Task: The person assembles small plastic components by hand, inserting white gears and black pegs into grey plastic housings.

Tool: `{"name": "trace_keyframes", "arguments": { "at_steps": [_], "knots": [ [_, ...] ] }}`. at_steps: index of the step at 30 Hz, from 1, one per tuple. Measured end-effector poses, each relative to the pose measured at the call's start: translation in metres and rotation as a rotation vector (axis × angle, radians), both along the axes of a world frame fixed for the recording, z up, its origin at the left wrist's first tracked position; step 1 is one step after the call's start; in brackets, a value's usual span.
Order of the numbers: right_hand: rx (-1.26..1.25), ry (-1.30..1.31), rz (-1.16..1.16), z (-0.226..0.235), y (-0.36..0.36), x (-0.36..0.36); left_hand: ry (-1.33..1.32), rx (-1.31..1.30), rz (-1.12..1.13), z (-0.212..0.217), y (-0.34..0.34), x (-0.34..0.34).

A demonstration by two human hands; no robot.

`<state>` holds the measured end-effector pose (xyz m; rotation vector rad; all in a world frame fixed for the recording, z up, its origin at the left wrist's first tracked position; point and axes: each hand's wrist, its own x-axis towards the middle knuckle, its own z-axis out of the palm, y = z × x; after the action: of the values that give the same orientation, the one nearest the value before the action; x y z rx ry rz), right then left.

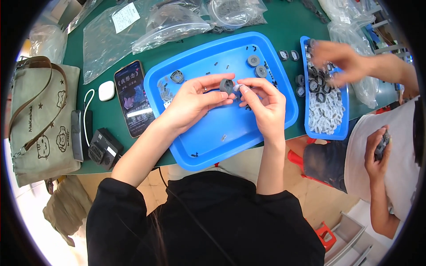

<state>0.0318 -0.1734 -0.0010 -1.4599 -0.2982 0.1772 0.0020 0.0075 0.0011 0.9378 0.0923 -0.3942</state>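
Above the large blue tray (pixel 195 160), my left hand (pixel 195 98) grips a round grey plastic part (pixel 226 85) between thumb and fingers, its hollow side partly visible. My right hand (pixel 265 103) is pinched close beside it, holding a small whitish plastic piece (pixel 237 88) against or very near the grey part's edge. In the tray, two grey discs (pixel 254 60) lie at the far right, and an open round grey part (pixel 177 76) sits at the far left. Small black bits (pixel 194 154) and pale pieces (pixel 166 91) are scattered on its floor.
A smaller blue tray (pixel 307 119) of grey rings and white pieces stands at right; a co-worker's blurred hand (pixel 339 62) reaches over it. Left lie a phone (pixel 133 97), white case (pixel 106 91), black device (pixel 105 148) and canvas bag (pixel 44 119). Plastic bags (pixel 111 44) cover the far side.
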Motion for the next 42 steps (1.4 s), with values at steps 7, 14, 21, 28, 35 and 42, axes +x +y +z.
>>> {"name": "trace_keyframes", "arguments": {
  "at_steps": [7, 14, 21, 28, 35, 42],
  "knots": [
    [0.05, 0.021, -0.003, -0.0007, -0.0007, 0.0016, 0.023, -0.007, -0.014, 0.0028, -0.0011, 0.002],
    [0.065, 0.027, -0.029, -0.0025, -0.0026, 0.0018, -0.014, -0.038, -0.039, -0.0009, -0.0012, 0.0015],
    [0.046, -0.02, -0.061, -0.0027, -0.0018, 0.0003, 0.069, -0.109, -0.008, 0.0034, -0.0024, 0.0014],
    [0.06, -0.023, -0.067, -0.0021, -0.003, 0.0001, 0.039, -0.069, -0.011, 0.001, -0.002, 0.0038],
    [0.079, 0.013, -0.053, -0.0001, -0.003, 0.0, 0.044, -0.059, -0.018, 0.0032, -0.0023, 0.0026],
    [0.089, 0.012, -0.043, -0.0061, -0.0039, 0.0006, 0.027, -0.075, -0.019, 0.0039, -0.0023, 0.002]
  ]
}}
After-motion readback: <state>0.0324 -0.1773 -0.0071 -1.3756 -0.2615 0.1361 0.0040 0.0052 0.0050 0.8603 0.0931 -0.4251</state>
